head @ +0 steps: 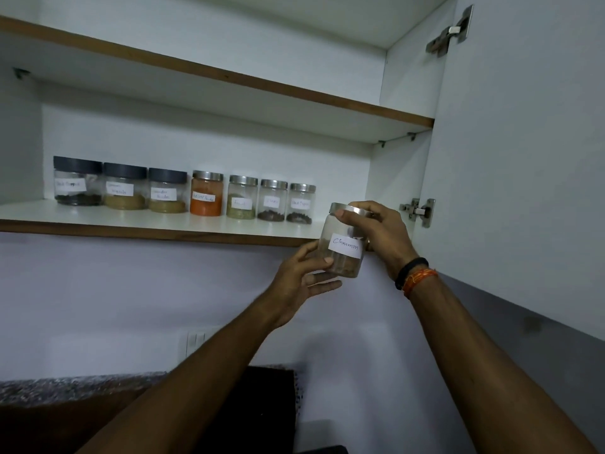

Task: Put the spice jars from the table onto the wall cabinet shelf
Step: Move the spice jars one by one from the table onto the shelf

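Note:
A clear jar labelled "Cinnamon" [344, 247] with a steel lid is held in the air just in front of the lower shelf's [163, 221] front edge, at its right end. My right hand [379, 234] grips the jar at the lid and right side. My left hand [301, 276] supports its lower left side and base. Several labelled spice jars stand in a row on the shelf: three with dark lids [124, 186] at the left, an orange powder jar [207, 193], and three steel-lidded ones [273, 199] to its right.
The open cabinet door [523, 158] hangs at the right, with hinges [420, 211] close to my right hand. An upper shelf [229, 73] sits above. Shelf space lies bare right of the last jar. A stone counter [65, 388] and wall switches [196, 342] are below.

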